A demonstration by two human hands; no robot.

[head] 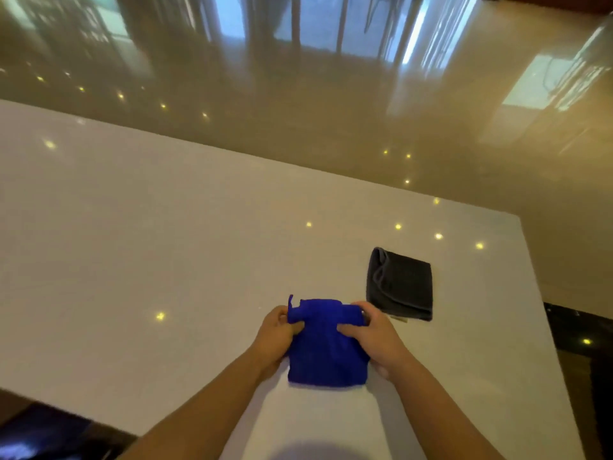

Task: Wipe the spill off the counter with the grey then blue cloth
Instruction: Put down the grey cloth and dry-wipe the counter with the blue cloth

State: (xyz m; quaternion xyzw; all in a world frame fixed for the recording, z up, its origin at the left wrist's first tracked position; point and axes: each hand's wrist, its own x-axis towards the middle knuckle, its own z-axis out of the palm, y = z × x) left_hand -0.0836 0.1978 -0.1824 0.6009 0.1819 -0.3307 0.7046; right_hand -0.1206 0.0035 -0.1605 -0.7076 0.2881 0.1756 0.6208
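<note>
So you've got the bright blue fuzzy cloth [326,346] bunched into a rough square on the pale glossy stone worktop [166,227], sitting close to the near edge and a bit toward the right-hand corner. Your left hand [277,336] is pinching its left side, thumb on top with the fingers tucked under a loose flap. Your right hand [373,336] has the right side the same way, thumb pressed flat on the fabric and fingers curled round the far corner.

The dark grey folded cloth [399,283] lies flat just beyond and right of your right hand, not touching the blue one. It's closer to that hand, long side running toward the far edge.

I can't make out any spill, the surface looks dry. My guess is you're on the blue pass now.
</note>
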